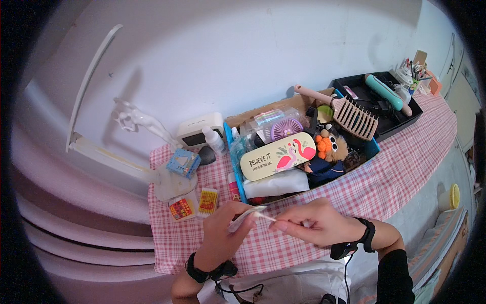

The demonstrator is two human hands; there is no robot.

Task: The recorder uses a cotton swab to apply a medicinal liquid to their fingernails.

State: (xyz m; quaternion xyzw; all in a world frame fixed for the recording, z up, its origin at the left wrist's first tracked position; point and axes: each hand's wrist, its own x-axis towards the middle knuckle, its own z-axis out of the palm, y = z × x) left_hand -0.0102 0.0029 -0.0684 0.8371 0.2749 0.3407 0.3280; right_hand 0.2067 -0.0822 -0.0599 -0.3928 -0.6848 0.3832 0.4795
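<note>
My left hand [224, 231] grips a small, pale packet [240, 222] between thumb and fingers; what it contains cannot be made out. Pinched in the fingertips of my right hand [321, 224] is a thin cotton swab [269, 217], its white tip touching or very close to my left thumb. Both hands are over the red-and-white checked tablecloth [281, 254], in front of an open box. Beyond my left hand lie a small pack with a yellow-striped front [208, 201] and a clear packet with a red and yellow label [182, 209].
The blue-edged cardboard box [234, 167] holds a flamingo-print case [279, 156], a pink vented hairbrush [353, 116] and a plush toy [332, 146]. A black tray [402, 123] carries a turquoise styling tool [384, 91]. Further left are a white figurine [146, 121], a white bottle [213, 140] and a small blue box [184, 163].
</note>
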